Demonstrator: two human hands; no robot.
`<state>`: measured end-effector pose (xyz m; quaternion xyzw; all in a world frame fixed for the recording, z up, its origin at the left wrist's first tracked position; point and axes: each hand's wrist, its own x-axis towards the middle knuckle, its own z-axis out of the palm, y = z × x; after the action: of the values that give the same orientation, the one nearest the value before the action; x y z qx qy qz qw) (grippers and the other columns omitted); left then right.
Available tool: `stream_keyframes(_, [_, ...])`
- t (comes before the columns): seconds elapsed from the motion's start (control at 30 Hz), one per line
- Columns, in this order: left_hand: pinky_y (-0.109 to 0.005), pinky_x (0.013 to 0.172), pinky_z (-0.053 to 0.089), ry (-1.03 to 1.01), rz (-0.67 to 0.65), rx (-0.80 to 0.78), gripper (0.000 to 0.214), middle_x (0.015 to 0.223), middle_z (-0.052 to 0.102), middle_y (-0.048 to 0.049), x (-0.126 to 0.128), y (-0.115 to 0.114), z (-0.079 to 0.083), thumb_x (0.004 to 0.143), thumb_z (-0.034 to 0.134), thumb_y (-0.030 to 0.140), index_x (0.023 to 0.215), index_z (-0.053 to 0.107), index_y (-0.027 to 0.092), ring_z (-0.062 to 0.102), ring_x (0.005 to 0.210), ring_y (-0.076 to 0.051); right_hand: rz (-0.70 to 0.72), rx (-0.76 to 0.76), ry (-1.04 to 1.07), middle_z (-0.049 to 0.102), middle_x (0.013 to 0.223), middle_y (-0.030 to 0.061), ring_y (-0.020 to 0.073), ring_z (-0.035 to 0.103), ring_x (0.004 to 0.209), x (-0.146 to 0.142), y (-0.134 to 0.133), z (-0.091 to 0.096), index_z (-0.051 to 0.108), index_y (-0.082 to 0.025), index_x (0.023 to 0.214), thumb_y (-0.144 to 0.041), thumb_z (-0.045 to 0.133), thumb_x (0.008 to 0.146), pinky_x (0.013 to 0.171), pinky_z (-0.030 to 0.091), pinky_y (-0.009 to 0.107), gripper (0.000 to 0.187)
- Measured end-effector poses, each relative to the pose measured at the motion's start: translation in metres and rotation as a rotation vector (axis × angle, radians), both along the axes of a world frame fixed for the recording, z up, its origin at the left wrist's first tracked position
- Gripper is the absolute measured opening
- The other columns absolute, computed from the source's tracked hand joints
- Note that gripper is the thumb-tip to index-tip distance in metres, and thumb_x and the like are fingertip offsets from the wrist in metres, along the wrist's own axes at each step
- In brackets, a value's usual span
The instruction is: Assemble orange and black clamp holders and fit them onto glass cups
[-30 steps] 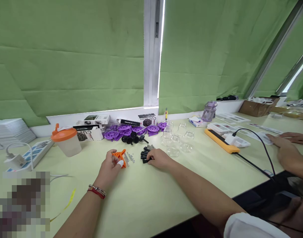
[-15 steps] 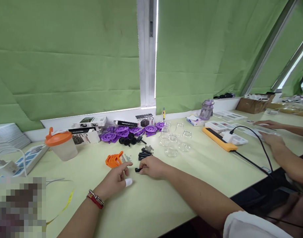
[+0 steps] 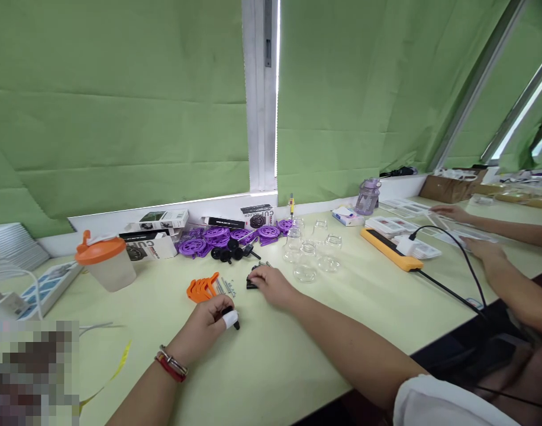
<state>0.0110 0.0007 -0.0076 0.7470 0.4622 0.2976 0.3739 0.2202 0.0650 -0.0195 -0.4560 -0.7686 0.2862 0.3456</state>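
Black and narrow, a small rod-like piece (image 3: 236, 325) is sticking out at a slant below the white-wrapped thumb of the left hand (image 3: 209, 321), just above or on the counter (image 3: 262, 361); which of the two, I cannot tell. Its dark surface is looking plain, its upper part is hiding behind the thumb, and the left fingers are pinching it. The right hand (image 3: 276, 288) is reaching over similar black pieces (image 3: 252, 284), its fingers touching them; whether they are gripping one, I cannot tell. Bright orange brackets (image 3: 203, 288) are lying in an overlapping row beyond the left hand, beside slim metallic screws (image 3: 226, 287).
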Motion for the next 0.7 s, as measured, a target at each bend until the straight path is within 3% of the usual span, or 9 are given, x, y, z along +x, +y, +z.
stream_keyframes(0.07, [-0.026, 0.062, 0.039, -0.003, -0.001, -0.01, 0.022, 0.071, 0.055, 0.0, 0.0, -0.001, 0.001, 0.084, 0.053, 0.041, 0.08, 0.054, 0.019, 0.048, 0.066, -0.014, -0.164, 0.062, -0.121, 0.063, 0.106, 0.0079, 0.0172, 0.057, 0.095, 0.011, 0.012, 0.001, 0.066, -0.017, 0.1, -0.016, 0.044, 0.09, 0.084, 0.04, 0.027, 0.025])
stream_keyframes(0.17, [-0.026, 0.062, 0.039, 0.001, 0.008, -0.014, 0.021, 0.07, 0.055, 0.0002, 0.0, -0.001, 0.001, 0.083, 0.054, 0.04, 0.079, 0.054, 0.019, 0.048, 0.065, -0.014, -0.275, 0.037, -0.268, 0.06, 0.106, 0.008, 0.0171, 0.057, 0.09, 0.021, 0.024, -0.004, 0.065, -0.018, 0.103, -0.011, 0.045, 0.087, 0.075, 0.039, 0.026, 0.027])
stream_keyframes(0.37, [-0.027, 0.062, 0.04, 0.005, 0.028, -0.008, 0.022, 0.071, 0.056, -0.0003, -0.005, 0.002, -0.002, 0.081, 0.056, 0.041, 0.08, 0.056, 0.02, 0.049, 0.066, -0.015, -0.281, 0.008, -0.373, 0.061, 0.102, 0.0053, 0.0155, 0.056, 0.083, 0.023, 0.029, -0.014, 0.068, -0.02, 0.095, -0.006, 0.051, 0.081, 0.065, 0.034, 0.023, 0.026])
stream_keyframes(0.7, [-0.026, 0.061, 0.04, 0.037, 0.048, 0.014, 0.021, 0.069, 0.055, 0.0003, -0.004, 0.001, 0.002, 0.081, 0.056, 0.04, 0.078, 0.056, 0.02, 0.048, 0.065, -0.014, -0.253, 0.044, -0.376, 0.062, 0.105, 0.0044, 0.0156, 0.057, 0.085, 0.025, 0.031, -0.012, 0.072, -0.023, 0.096, -0.008, 0.048, 0.083, 0.066, 0.035, 0.024, 0.031])
